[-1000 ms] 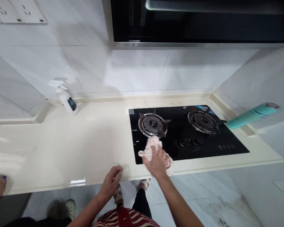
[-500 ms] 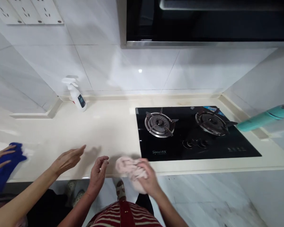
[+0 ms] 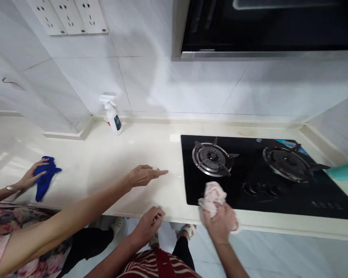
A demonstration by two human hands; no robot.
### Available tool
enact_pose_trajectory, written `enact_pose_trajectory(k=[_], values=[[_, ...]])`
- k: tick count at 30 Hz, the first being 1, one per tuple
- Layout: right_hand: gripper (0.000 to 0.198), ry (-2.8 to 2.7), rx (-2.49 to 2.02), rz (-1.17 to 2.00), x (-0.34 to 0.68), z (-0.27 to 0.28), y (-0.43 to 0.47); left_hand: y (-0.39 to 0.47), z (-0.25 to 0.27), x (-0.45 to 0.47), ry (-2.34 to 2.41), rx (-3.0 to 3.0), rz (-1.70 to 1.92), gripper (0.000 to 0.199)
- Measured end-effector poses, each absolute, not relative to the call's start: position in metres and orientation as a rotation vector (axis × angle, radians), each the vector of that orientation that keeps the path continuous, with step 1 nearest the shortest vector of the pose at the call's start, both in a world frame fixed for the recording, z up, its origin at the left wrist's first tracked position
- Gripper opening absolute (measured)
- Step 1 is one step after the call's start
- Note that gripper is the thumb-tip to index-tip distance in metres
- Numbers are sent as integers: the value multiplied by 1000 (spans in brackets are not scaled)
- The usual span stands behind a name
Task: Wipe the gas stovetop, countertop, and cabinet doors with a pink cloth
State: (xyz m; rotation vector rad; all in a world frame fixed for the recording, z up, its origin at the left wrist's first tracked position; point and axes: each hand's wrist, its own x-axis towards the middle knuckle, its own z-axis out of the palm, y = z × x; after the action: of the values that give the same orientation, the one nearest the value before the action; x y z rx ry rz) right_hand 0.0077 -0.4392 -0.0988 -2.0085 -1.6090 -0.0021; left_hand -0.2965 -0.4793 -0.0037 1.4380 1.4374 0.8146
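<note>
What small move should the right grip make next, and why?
Probably slide the pink cloth forward to the left burner: the right grip holds it across the front edge of the cooktop, its far end just short of that burner.

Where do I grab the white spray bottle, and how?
Probably round the neck of the spray bottle, just under its spray head. Come from the front, because the wall is close behind it, and the neck looks slimmer than the body.

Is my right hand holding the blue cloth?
No, your right hand holds the pink cloth; the blue cloth is under another person's hand.
</note>
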Motion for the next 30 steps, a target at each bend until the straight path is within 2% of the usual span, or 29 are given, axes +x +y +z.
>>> enact_pose_trajectory(k=[5,8,14,17,22,25,30], values=[[42,-2093,-1759,294,-104,-73,-455,-476,-17,-300,1401,1485,807,16],[49,-2207,-1615,546,-137,-59,-443,-474,-21,-300,1466,1498,851,9],[68,-2232,-1390,998,-126,-38,-416,-472,-20,-303,1607,1511,953,18],[64,-2039,-1226,1156,-103,-37,-420,-465,-30,-299,1800,1614,1010,27],[32,-1624,-1192,1113,-43,-44,-412,-441,-51,-268,2020,1750,958,56],[34,-1528,-1302,1017,12,-44,-392,-427,-51,-236,2105,1799,717,58],[46,-1394,-1447,951,105,-55,-372,-410,-39,-197,2320,1867,349,49]])
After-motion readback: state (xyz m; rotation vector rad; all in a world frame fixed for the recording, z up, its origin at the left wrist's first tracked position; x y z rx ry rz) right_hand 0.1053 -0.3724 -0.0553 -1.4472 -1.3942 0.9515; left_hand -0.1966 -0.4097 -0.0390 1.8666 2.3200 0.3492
